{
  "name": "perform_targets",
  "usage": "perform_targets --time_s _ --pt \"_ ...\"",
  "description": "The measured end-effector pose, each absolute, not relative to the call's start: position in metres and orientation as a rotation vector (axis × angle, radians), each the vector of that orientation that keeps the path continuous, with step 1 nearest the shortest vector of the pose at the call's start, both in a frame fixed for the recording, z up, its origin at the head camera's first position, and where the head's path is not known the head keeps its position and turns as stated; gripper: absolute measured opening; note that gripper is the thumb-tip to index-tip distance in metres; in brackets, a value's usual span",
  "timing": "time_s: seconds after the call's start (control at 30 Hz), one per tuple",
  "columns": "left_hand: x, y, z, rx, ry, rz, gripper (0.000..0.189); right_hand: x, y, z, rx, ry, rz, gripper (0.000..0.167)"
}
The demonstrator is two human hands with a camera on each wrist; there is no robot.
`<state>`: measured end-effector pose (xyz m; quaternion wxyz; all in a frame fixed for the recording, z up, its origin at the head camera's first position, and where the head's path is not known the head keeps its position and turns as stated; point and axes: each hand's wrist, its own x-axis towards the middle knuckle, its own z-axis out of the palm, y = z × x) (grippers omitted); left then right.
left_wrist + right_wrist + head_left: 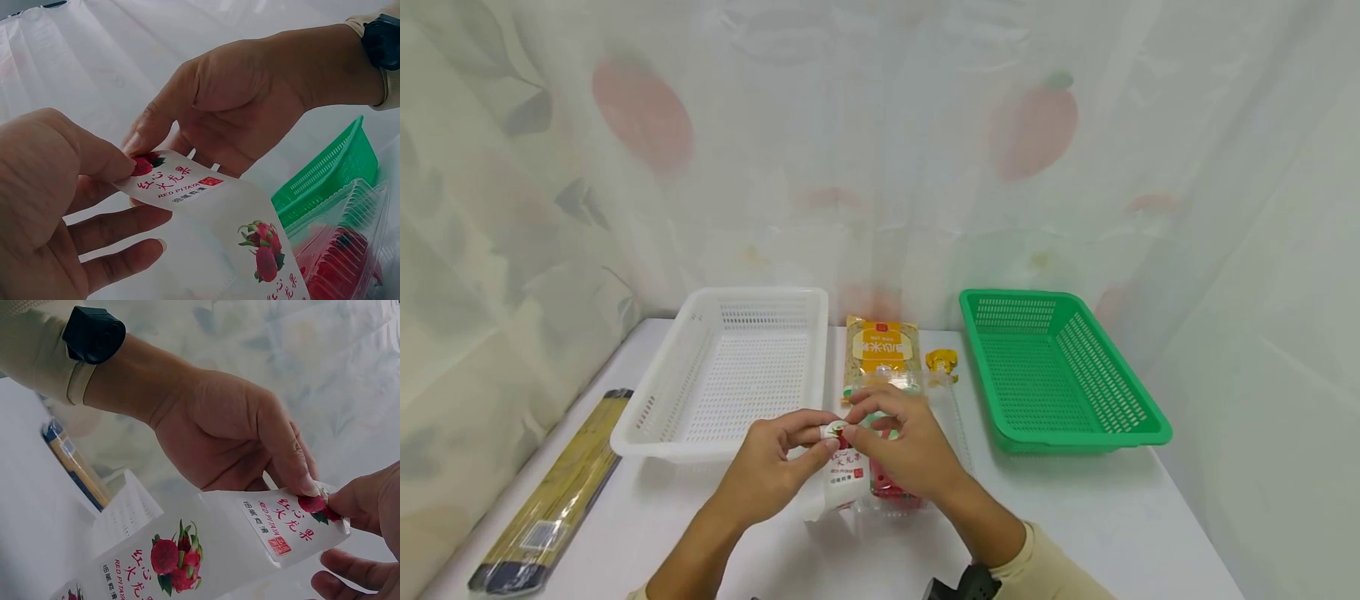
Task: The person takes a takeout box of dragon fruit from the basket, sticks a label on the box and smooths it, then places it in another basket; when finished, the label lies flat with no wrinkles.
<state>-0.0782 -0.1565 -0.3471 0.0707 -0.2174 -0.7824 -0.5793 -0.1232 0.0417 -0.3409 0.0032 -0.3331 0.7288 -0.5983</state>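
Note:
A white strip of dragon fruit labels (pixel 190 200), printed "RED PITAYA", hangs between the two hands. My left hand (pixel 771 467) pinches its upper end between thumb and forefinger. Right beside that grip, my right hand (pixel 906 437) pinches the same end with thumb and fingertips. In the right wrist view the end label (pixel 294 519) shows its outline against the backing, but whether it is lifted I cannot tell. Under the hands lies a clear plastic clamshell box (pixel 369 225) with something red inside, partly covered by the right hand in the head view.
A white basket (pixel 718 450) stands at the left, a green basket (pixel 1075 437) at the right. Between them at the back lie a yellow-labelled food bag (pixel 882 346) and a small yellow packet (pixel 942 361). A long pack of noodle-like sticks (pixel 557 492) lies far left.

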Motion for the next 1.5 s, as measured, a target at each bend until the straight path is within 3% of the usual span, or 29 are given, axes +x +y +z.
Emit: perform_targets --time_s 0.27,0.4,0.57,0.67,1.5 --pt "-0.080 -0.158 -0.349 -0.592 -2.298 -1.837 0.022 -0.120 0.039 -0.342 -1.063 2.258 -1.930 0.012" --pt "-0.082 -0.155 -0.347 -0.408 -2.271 -1.922 0.031 -0.118 0.038 -0.344 -1.083 2.282 -1.932 0.009" --pt "-0.083 -0.152 -0.345 -0.167 -2.228 -1.997 0.024 -0.115 0.038 -0.346 -1.157 2.283 -1.955 0.001" --pt "-0.084 -0.152 -0.346 -0.089 -2.192 -2.027 0.020 -0.115 0.037 -0.345 -1.203 2.254 -1.990 0.007" --pt "-0.082 -0.162 -0.346 0.194 -1.887 -2.081 0.023 -0.114 0.037 -0.341 -1.487 1.899 -2.259 0.004"
